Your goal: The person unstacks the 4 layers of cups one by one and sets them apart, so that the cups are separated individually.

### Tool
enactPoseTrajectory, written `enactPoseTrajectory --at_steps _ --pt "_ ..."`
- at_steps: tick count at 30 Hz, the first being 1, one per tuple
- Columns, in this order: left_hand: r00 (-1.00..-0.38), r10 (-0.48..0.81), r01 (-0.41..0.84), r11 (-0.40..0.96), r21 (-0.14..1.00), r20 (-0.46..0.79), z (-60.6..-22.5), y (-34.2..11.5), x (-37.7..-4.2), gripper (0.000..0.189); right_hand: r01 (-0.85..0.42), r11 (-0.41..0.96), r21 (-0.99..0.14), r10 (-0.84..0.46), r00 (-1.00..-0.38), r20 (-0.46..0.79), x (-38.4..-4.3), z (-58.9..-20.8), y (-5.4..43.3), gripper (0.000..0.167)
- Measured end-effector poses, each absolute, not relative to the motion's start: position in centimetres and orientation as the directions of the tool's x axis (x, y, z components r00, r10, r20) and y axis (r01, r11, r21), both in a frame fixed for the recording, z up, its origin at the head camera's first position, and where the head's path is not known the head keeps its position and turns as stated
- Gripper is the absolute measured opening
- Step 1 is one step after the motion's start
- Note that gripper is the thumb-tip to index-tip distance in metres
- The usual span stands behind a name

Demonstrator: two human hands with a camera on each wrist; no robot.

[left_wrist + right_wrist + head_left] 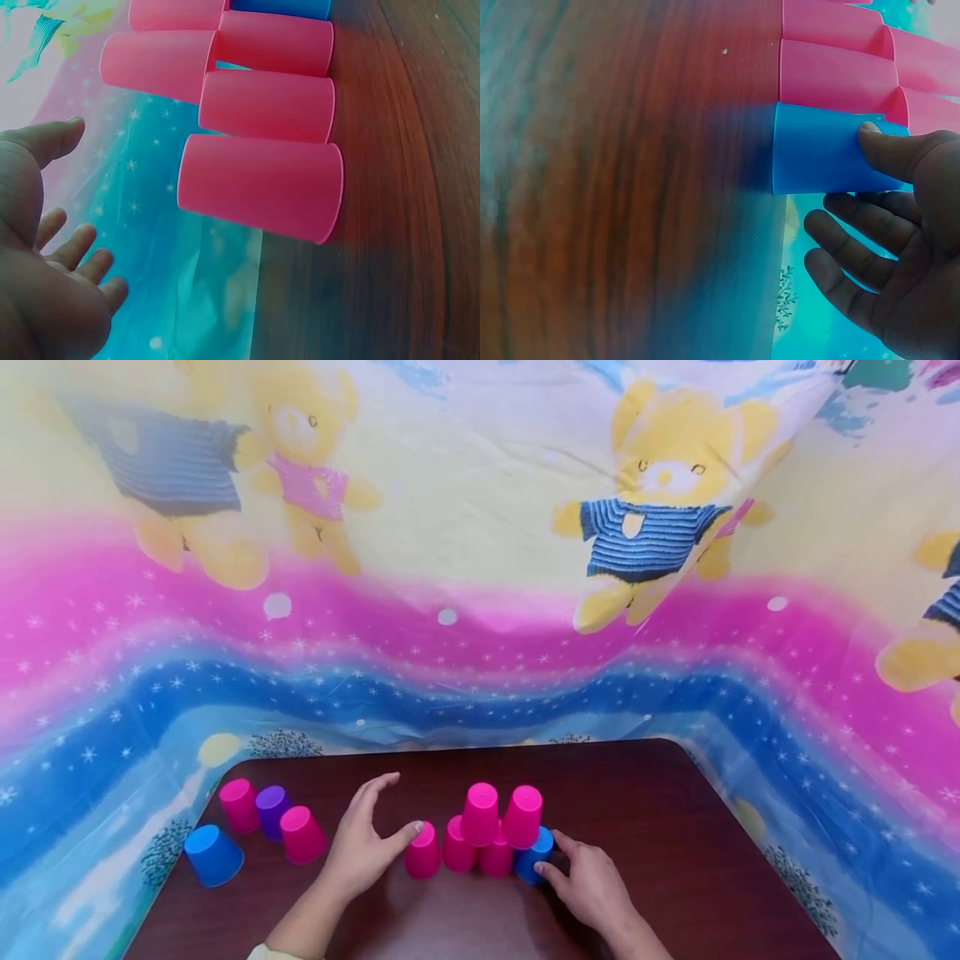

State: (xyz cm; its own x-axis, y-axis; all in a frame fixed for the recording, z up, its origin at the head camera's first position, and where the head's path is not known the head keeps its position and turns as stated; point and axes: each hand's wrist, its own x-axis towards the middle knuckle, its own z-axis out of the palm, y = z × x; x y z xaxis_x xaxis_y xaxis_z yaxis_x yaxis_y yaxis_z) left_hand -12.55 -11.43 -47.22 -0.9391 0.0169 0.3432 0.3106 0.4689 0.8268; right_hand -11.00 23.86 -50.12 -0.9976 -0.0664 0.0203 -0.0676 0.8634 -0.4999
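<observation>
Upside-down cups form a row on the table: a pink cup at the left end (422, 858), two more pink cups, and a blue cup (817, 154) at the right end. Two upper pink cups (480, 814) sit side by side on the row, bridging the inner pink cups and the blue one. My right hand (596, 887) holds the blue cup at its side, thumb on the near face and index finger behind. My left hand (356, 853) is spread beside the left-end cup, thumb tip overlapping it in the head view but apart from it in the left wrist view.
On the left of the dark wooden table (712, 860) stand a blue cup (213, 857), a purple cup (270, 814) and two pink cups (303, 837), all upside down. A cloth with printed bears (465, 560) hangs around the table's far and side edges.
</observation>
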Motion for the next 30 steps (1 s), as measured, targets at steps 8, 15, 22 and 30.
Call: enactPoseTrajectory --at_steps 8,15,22,30 --pt "-0.96 0.1 0.278 0.446 0.851 0.261 -47.3 -9.4 -13.3 0.088 -0.069 0.864 -0.498 -0.071 -0.997 0.014 -10.9 -50.5 24.0 0.067" --pt "-0.952 0.109 0.304 0.454 0.838 0.287 -47.3 -8.2 -13.7 0.086 -0.078 0.868 -0.491 -0.075 -0.997 0.026 -11.1 -50.4 24.0 0.067" --pt "-0.963 0.122 0.269 0.493 0.828 0.24 -47.4 -7.2 -14.0 0.083 -0.079 0.87 -0.486 -0.076 -0.997 0.024 -11.0 -50.4 24.0 0.068" --pt "-0.967 0.155 0.251 0.499 0.829 0.2 -47.4 -6.6 -14.3 0.072 -0.079 0.868 -0.49 -0.076 -0.997 0.026 -11.1 -50.5 24.0 0.068"
